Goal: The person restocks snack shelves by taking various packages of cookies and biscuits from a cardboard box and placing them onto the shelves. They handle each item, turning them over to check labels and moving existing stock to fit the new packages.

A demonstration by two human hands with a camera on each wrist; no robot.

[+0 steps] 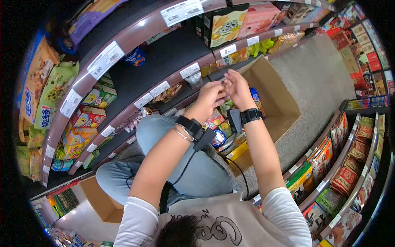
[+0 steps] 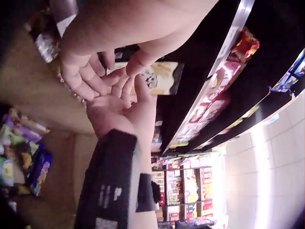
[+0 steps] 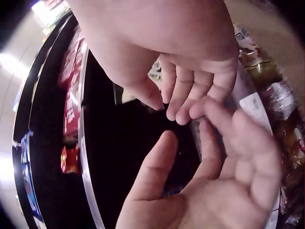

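My left hand (image 1: 209,100) and right hand (image 1: 238,89) meet in front of the shelf, fingertips touching or overlapping. In the right wrist view, the left hand (image 3: 214,186) has its palm turned up, thumb apart and fingers loosely bent. The fingers of the right hand (image 3: 190,81) hang bent just above it. From the left wrist, the left fingers (image 2: 86,76) reach over the palm of the right hand (image 2: 119,107). No package shows in either hand. Below them stands an open cardboard box (image 1: 284,105) holding snack packets, among them a blue packet (image 1: 256,101).
Curved shelves with price tags (image 1: 105,59) carry boxed and bagged snacks at left and ahead, including a cream-and-black box (image 1: 226,26). Another cardboard box (image 1: 96,197) lies at lower left. Packet racks (image 1: 345,181) line the right. My bent legs (image 1: 189,164) are beside the box.
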